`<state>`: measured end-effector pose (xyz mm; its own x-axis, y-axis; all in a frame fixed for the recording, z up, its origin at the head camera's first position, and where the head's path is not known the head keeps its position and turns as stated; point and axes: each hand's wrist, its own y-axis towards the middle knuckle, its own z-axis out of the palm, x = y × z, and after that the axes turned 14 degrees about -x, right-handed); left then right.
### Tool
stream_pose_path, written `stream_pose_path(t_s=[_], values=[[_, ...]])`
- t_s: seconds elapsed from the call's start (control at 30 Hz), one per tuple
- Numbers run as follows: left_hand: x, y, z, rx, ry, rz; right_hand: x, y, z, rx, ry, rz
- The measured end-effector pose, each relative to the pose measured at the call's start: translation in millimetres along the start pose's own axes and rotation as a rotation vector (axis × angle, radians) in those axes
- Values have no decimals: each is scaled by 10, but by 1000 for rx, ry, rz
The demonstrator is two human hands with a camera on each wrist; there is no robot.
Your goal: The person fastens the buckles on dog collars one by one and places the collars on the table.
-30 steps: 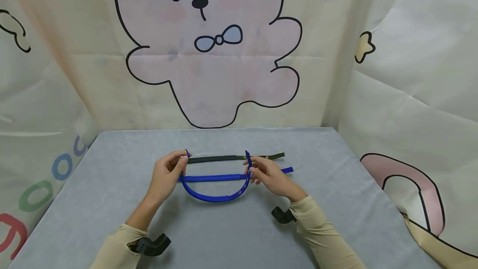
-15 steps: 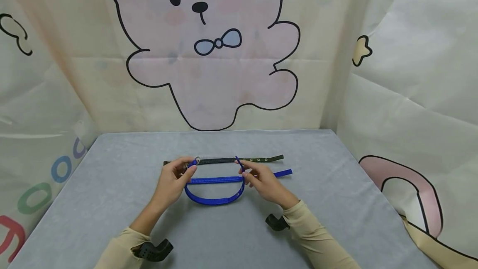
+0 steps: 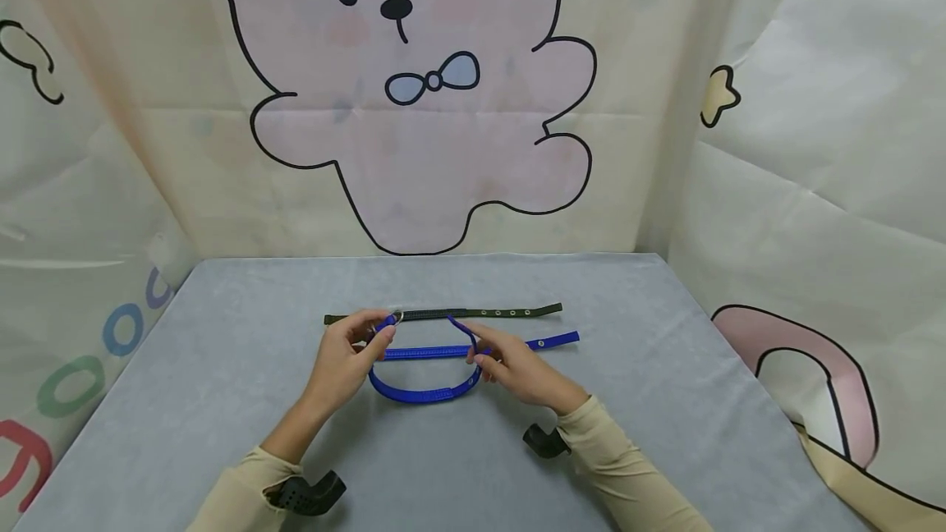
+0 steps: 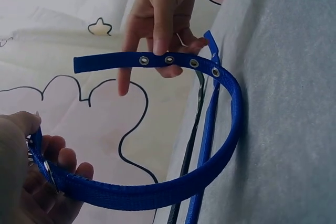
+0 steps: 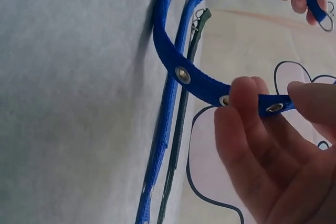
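A blue pet collar (image 3: pixel 421 395) hangs in a U-shaped loop between my hands, above the table. My left hand (image 3: pixel 336 364) pinches its buckle end, where a metal ring (image 5: pixel 326 22) shows in the right wrist view. With thumb and fingers, my right hand (image 3: pixel 521 368) holds the strap near the other end, among several metal eyelets (image 4: pixel 169 60). The strap's free tip (image 4: pixel 84 63) points toward the left hand, apart from the buckle. Behind the loop, a second blue collar (image 3: pixel 429 352) lies flat, and a dark green collar (image 3: pixel 443 314) lies beyond it.
A grey cloth covers the table (image 3: pixel 443 474). Printed curtains stand at the back (image 3: pixel 429 171) and on both sides. Each wrist carries a black camera mount, one at the left sleeve (image 3: pixel 306 495) and one at the right (image 3: pixel 545 440).
My hands have come closer together, the left moving right and the right moving left, which narrows the loop. The free tip now leans left instead of standing up.
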<state>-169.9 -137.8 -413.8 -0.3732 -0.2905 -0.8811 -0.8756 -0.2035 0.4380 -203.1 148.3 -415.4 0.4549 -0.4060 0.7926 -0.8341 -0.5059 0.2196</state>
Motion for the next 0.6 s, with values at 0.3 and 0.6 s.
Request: stream_pose_path(t_s=[0.3,0.6], values=[[19,-65,26,32,37,26,40,-40,20,-27,-29,12],[-36,-52,41,42,66,79,64,-27,50,-40,-57,8]])
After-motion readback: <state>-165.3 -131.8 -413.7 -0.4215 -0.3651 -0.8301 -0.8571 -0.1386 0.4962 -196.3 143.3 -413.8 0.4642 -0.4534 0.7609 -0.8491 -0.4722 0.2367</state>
